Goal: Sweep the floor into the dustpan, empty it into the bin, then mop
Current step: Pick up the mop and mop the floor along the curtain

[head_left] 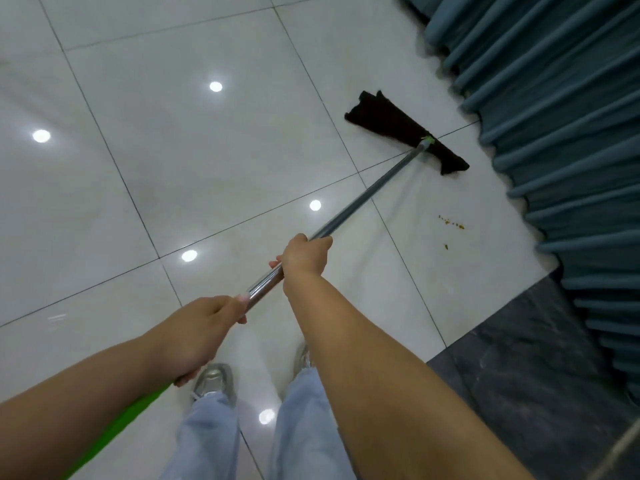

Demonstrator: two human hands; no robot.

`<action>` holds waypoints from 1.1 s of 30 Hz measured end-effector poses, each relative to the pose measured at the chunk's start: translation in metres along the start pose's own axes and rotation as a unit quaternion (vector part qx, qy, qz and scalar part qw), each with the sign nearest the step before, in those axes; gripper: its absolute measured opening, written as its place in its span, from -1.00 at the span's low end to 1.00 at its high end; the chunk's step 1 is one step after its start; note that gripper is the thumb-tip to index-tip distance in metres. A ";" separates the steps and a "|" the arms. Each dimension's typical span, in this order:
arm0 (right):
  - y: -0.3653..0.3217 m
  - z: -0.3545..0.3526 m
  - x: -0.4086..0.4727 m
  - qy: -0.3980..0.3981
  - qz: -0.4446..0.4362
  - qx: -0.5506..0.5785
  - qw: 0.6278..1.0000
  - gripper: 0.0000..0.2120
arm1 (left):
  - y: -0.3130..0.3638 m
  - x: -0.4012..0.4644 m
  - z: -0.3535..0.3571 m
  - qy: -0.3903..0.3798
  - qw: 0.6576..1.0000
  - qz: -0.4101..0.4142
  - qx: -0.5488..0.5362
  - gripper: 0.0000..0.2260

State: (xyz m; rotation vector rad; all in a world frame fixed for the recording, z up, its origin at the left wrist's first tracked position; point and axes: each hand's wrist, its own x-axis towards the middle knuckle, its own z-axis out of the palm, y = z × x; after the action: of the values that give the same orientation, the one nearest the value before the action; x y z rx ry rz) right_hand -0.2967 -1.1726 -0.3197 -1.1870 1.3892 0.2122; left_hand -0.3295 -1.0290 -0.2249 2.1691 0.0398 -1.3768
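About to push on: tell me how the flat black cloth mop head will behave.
The flat black cloth mop head probably slides easily over the glossy white tiles. Its ragged ends look floppy and may fold. The yellow crumbs likely smear or scatter.

Teal pleated curtain [568,126] (right side), dark stone strip [526,375], silver sneakers [214,381]

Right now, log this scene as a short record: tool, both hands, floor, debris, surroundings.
tool: flat mop with dark cloth head, lying on the floor, metal handle with a green end
left hand: left hand grips the handle lower down, near the green part
right hand: right hand grips the handle further up the metal shaft
floor: glossy white tiles, dark strip at lower right
debris: small yellowish crumbs, right of the handle, apart from the mop head
surroundings: teal curtain along the right edge
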 end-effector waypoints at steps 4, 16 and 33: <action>-0.017 -0.039 0.018 0.037 0.005 0.039 0.999 -0.61 | 0.039 0.010 0.012 -0.017 0.999 0.022 0.038 -0.59; -0.033 -0.185 0.093 0.098 0.051 0.083 0.990 -0.39 | 0.139 0.064 0.129 -0.098 0.991 0.052 0.079 -0.52; 0.016 -0.093 0.017 0.022 0.111 0.074 0.991 -0.30 | 0.013 0.056 0.073 -0.018 0.964 0.121 0.235 -0.50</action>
State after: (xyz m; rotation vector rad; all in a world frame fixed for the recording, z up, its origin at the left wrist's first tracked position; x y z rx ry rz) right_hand -0.3628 -1.2419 -0.3189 -0.9200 1.5490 0.2355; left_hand -0.3588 -1.0897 -0.2893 2.4208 -0.6034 -1.3830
